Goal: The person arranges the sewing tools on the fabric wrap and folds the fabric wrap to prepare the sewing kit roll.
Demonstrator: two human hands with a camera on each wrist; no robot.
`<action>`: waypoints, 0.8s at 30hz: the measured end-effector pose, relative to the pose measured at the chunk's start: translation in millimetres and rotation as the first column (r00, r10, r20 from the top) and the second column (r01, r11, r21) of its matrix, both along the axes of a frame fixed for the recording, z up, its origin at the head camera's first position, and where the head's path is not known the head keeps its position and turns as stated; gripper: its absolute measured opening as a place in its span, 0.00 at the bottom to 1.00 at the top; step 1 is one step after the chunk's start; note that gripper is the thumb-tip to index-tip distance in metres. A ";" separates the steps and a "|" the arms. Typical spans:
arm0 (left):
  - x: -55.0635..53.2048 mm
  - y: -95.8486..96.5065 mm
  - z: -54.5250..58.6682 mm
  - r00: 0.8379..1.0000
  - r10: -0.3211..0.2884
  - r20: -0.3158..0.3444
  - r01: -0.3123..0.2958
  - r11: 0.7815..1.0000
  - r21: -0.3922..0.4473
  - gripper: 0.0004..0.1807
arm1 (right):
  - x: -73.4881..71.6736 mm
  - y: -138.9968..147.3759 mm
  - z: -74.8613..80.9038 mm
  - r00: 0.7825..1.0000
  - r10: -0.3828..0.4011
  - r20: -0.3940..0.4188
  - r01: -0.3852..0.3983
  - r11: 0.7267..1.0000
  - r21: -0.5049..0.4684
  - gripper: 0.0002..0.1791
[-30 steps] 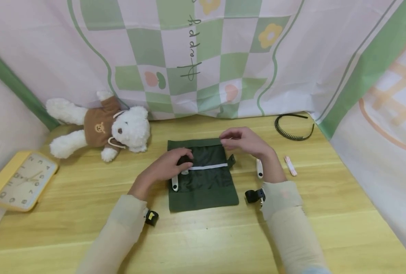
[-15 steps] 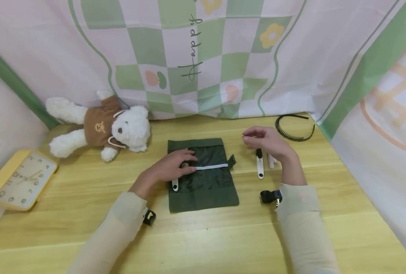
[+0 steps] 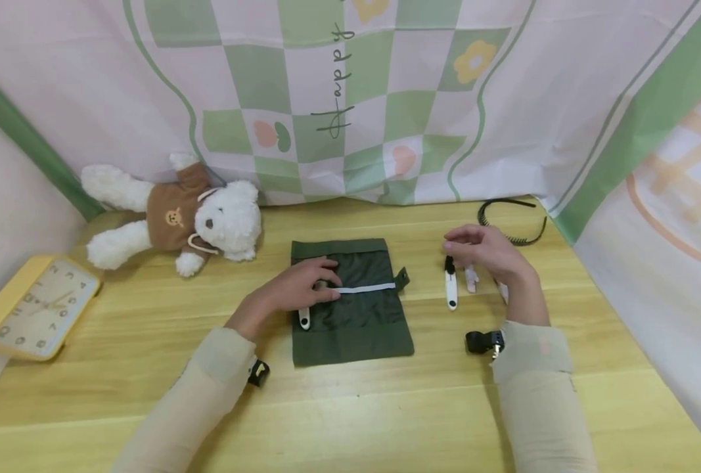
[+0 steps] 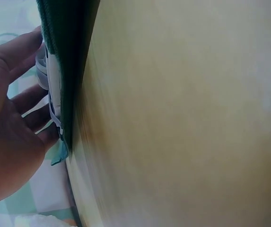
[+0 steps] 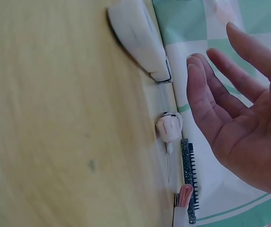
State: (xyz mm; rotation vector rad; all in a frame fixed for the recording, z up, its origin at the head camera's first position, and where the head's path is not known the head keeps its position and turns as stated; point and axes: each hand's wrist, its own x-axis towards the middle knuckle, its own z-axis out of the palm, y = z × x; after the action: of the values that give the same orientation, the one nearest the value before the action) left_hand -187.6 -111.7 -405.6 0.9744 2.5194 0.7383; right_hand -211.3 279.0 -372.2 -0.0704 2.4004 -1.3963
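Dark-green rectangular fabric pouch (image 3: 355, 351), relaxed left hand (image 3: 301, 284) touching it, on yellow wood-grain tabletop (image 3: 362, 420); behind, green-white checked cloth (image 3: 316, 72); rightward, empty, loosely spread right hand (image 3: 487, 251).

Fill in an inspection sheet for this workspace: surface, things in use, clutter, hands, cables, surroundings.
Surface: wood-grain table, bare along the near side.
Things in use: dark green fabric case spread open, white band across it; white-handled tool at its left, partly under a hand; second white tool, with a black end, to the case's right; two small pinkish items beyond it, too small to identify.
Clutter: white plush toy on its side; yellow clock; black headband, partly hidden.
Left hand: touches the case's left part.
Right hand: empty, over the second white tool and pinkish items.
Cables: nothing seen.
Surroundings: green-and-white checked cloth behind, lettered "Happy".
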 end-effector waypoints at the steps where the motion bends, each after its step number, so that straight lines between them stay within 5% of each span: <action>1: 0.0 0.0 0.2 1.000 -0.003 -0.002 0.003 1.000 0.002 0.16 | 0.1 0.6 -0.3 1.000 -0.004 0.005 0.004 1.000 0.003 0.33; 11: 0.7 -0.3 1.9 1.000 -0.008 -0.002 0.008 1.000 0.013 0.14 | -0.6 1.8 -5.5 1.000 -0.017 0.019 0.017 1.000 0.004 0.31; 24: 0.5 0.5 3.5 1.000 -0.002 0.013 0.002 1.000 0.006 0.13 | -5.9 2.3 -10.6 0.998 0.045 0.031 -0.049 0.990 0.135 0.27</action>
State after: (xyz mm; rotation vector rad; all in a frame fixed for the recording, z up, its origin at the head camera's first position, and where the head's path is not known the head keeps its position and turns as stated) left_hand -187.1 -111.2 -402.1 0.9711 2.5064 0.7495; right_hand -217.2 281.3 -382.8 -0.0712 2.4472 -1.2015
